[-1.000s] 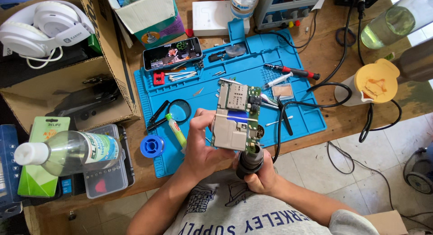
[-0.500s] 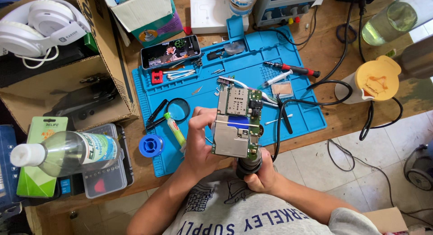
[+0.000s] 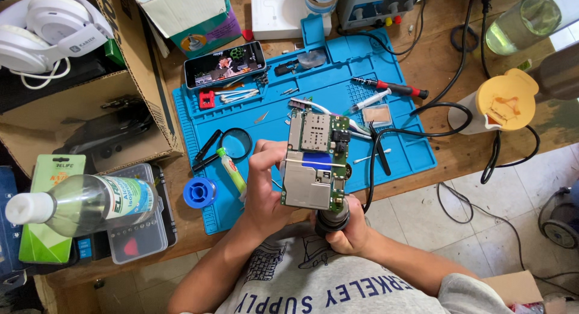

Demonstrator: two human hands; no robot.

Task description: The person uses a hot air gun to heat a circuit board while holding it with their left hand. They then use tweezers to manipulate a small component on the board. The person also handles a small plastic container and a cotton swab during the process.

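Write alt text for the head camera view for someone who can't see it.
A person's left hand holds a phone circuit board upright while the right hand grips a dark corded tool beneath it, above a blue repair mat strewn with small tools.

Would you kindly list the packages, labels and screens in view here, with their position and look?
Phone: lit screen, lying at the blue mat's top-left corner.
Clear bottle: lying far left, white cap, green-white label.
Green blister pack: flat under that bottle.
White box: rectangular, above the mat.
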